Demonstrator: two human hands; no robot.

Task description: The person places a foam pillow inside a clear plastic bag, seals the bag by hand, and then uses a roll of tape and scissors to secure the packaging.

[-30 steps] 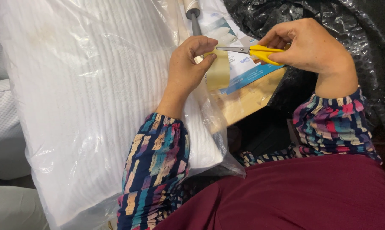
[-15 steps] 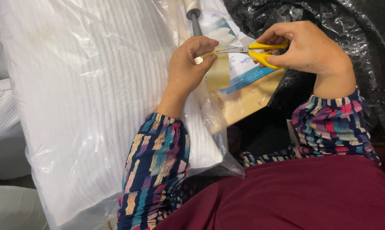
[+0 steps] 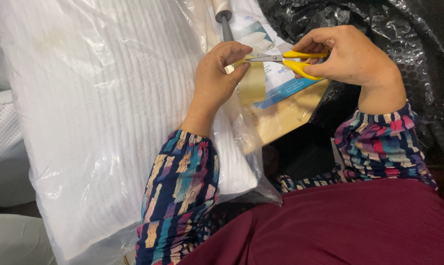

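My left hand [image 3: 217, 73] pinches the top of a tan strip of tape [image 3: 252, 83] that hangs down in front of a clear plastic bag. My right hand [image 3: 347, 54] grips small yellow-handled scissors [image 3: 286, 59], whose blades reach left to the strip just by my left fingertips. A large white ribbed cushion in a clear plastic bag [image 3: 109, 122] lies under my left forearm.
A grey-handled tape dispenser [image 3: 224, 17] sticks out above my left hand. A printed card with a blue edge [image 3: 276, 78] lies on brown cardboard [image 3: 281, 118]. Black bubble wrap [image 3: 418, 44] fills the right side. More white bedding [image 3: 3, 147] sits at far left.
The scissors have opened slightly and their blades have closed in on the tape strip, which now hangs longer below my left fingers. Both hands stay in nearly the same place.
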